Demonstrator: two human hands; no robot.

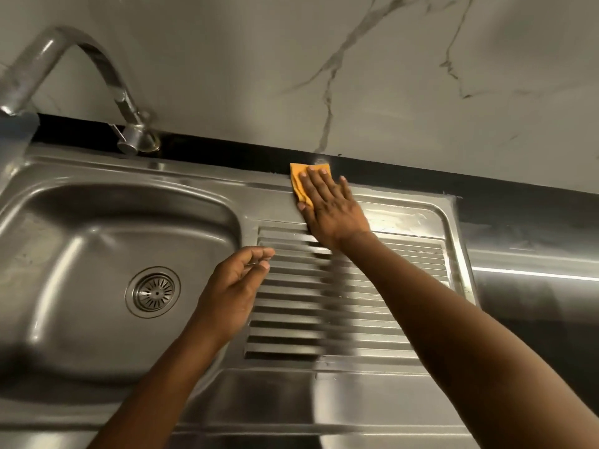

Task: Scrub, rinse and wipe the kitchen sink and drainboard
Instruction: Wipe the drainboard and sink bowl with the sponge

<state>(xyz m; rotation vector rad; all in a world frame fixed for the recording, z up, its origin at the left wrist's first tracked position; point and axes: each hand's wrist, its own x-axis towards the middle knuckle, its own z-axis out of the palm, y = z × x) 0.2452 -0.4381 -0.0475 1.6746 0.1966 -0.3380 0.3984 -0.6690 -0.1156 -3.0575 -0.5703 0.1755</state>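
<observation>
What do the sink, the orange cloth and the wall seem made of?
The sink looks like stainless steel: grey sheen, reflections. The cloth, flat under the right hand, seems thin matte orange sponge or microfibre. The wall, pale with grey veins: marble or marble-look tile.

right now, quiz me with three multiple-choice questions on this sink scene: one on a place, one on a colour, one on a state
1. Where is the cloth?
A. in the basin
B. at the back edge of the drainboard
C. hung over the tap

2. What colour is the cloth?
A. orange
B. blue
C. white

3. What is the left hand doing?
A. gripping the tap
B. holding a sponge
C. holding nothing

Answers: 1 B, the right hand presses it flat there, beside the black strip. 2 A, orange shows past the hand. 3 C, it hovers loosely curled and empty over the drainboard.
</observation>
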